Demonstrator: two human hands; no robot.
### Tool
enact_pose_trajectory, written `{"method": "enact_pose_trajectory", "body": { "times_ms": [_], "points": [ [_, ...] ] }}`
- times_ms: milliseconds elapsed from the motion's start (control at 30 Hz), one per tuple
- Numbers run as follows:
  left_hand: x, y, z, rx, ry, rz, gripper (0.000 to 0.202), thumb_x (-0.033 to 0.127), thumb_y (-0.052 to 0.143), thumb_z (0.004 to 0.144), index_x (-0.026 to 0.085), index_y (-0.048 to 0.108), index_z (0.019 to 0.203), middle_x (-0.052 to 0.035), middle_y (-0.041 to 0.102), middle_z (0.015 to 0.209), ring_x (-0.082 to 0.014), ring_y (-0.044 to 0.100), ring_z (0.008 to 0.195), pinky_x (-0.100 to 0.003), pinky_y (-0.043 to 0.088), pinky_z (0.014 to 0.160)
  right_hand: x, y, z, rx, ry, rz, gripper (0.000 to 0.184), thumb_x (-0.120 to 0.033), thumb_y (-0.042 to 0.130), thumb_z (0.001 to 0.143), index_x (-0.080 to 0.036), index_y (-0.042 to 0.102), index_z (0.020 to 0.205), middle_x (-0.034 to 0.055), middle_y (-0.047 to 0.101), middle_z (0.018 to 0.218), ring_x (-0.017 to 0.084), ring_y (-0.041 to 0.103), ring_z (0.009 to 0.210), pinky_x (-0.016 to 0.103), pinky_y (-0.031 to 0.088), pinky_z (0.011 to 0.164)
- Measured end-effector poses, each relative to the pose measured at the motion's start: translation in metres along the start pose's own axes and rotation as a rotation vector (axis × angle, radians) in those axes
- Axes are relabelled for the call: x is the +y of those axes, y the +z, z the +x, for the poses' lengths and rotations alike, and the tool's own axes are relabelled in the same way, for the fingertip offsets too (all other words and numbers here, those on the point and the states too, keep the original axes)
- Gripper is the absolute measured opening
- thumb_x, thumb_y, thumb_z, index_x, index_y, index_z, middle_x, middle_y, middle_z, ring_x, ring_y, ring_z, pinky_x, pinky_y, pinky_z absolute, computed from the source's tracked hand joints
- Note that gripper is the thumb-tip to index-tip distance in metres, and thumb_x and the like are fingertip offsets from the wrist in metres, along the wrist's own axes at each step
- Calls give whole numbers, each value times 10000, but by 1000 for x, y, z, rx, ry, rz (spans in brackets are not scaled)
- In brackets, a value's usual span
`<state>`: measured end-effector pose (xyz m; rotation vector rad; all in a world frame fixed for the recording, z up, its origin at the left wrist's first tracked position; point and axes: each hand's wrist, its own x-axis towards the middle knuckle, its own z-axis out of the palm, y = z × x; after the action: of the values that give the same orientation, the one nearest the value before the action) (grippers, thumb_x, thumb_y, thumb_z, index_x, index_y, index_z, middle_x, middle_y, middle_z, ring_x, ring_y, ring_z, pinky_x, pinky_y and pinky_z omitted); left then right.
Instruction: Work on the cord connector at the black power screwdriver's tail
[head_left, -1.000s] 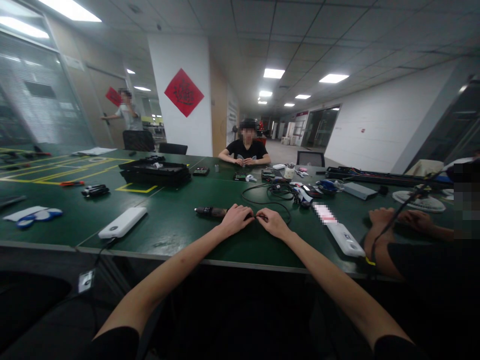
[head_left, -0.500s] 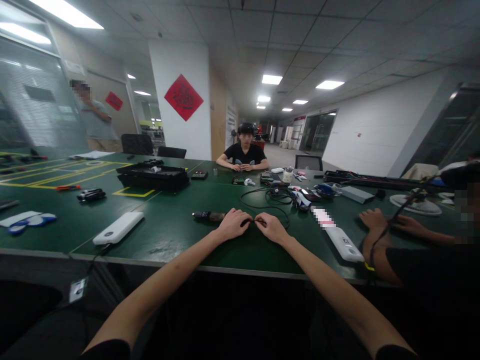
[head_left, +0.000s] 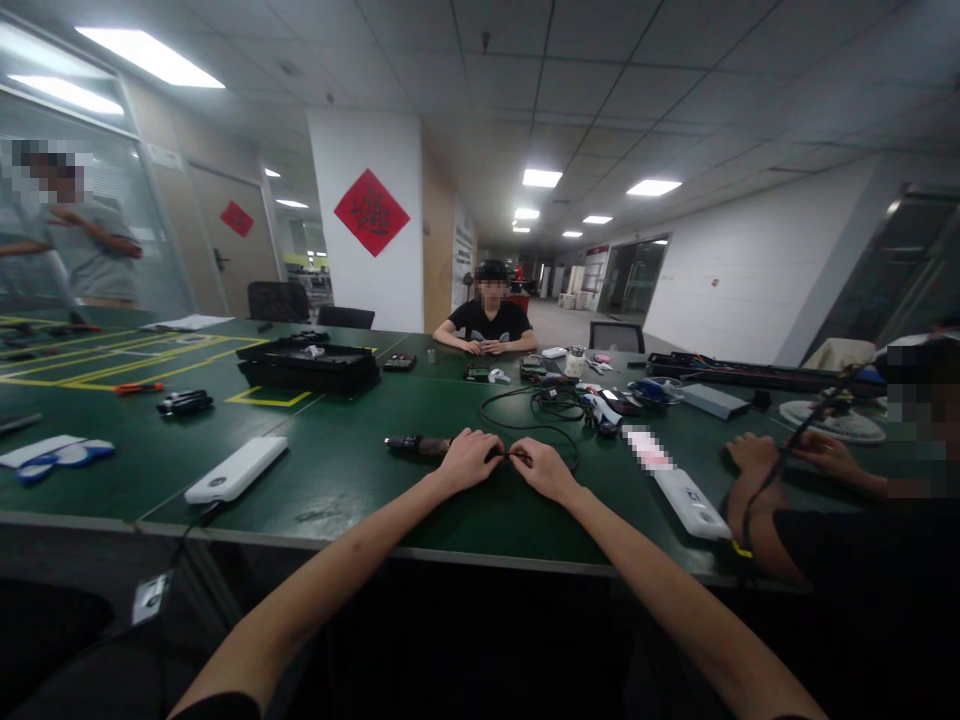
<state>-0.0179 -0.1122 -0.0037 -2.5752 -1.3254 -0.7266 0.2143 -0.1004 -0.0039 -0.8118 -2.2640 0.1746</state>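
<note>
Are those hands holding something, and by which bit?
The left hand and right hand seem to pinch a black cable, either side of a short visible stretch. Whether the left also grips the dark cylindrical tool is hidden.

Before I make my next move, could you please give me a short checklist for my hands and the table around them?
1. Left hand and right hand both at the dark piece: ok, fingertips close around it.
2. Dark piece identified: cannot tell, too small.
3. Tool free of the left hand: cannot tell, the hand hides its near end.
4. Cable laid straight: not ok, it lies in loops.
5. Neighbour's hand away from the right hand: ok, clearly apart.
</note>
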Motion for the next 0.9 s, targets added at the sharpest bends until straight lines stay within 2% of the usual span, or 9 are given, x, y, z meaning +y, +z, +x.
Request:
{"method": "enact_pose_trajectory", "body": {
  "times_ms": [67,167,333,467,533,667,767,900],
  "points": [
    [0,1,2,1,-12,1,363,418,627,1010,158,618,1262,-103,630,1267,-229,643,1104,-453,560,963,-1,-1,0,-3,1,-5,108,-239,647,963,-233,694,1060,53,712,982,204,670,849,305,526,762],
    [0,1,1,1,-7,-7,360,437,626,1004,161,631,1236,-94,646,1229,-228,641,1091,-458,541,973,-1,-1,0,-5,2,-13,105,-233,646,959,-232,691,1054,50,710,976,201,668,839,298,520,749],
    [0,-2,-1,10,11,-27,203,389,588,1006,266,697,1126,-45,713,1091,-215,636,1041,-413,434,1013,-1,-2,0,-4,-1,-21,96,-230,643,959,-232,684,1046,47,709,978,198,666,837,293,512,748],
    [1,-2,0,22,-6,-23,289,437,588,1007,187,670,1127,-58,690,1090,-224,627,1025,-434,431,1004,-1,-1,0,2,-3,-17,94,-232,649,956,-231,687,1042,47,711,976,199,667,841,293,511,755],
    [1,-2,-1,27,-9,-21,287,445,604,994,206,668,1140,-58,698,1090,-230,624,1029,-422,415,996,-1,-1,0,5,0,-13,98,-234,643,962,-231,689,1049,49,714,982,200,670,849,295,513,764],
    [0,-2,-2,18,16,-28,207,361,608,985,293,680,1166,-37,723,1124,-229,625,1042,-397,382,959,1,0,-1,1,4,-3,108,-241,639,968,-234,692,1062,51,717,999,202,675,865,300,518,784],
    [0,-1,-2,20,8,-27,163,350,592,997,284,683,1115,-32,726,1096,-231,628,1022,-397,375,939,1,0,-1,-3,4,-1,107,-245,639,970,-238,695,1061,49,717,1005,201,676,867,299,517,783],
    [0,-1,-1,32,-3,-23,221,426,620,986,257,669,1120,-47,722,1077,-243,624,1027,-400,374,940,1,-1,-1,-3,5,-5,111,-245,643,968,-238,696,1065,53,719,1009,202,677,863,298,515,766]
  ]
}}
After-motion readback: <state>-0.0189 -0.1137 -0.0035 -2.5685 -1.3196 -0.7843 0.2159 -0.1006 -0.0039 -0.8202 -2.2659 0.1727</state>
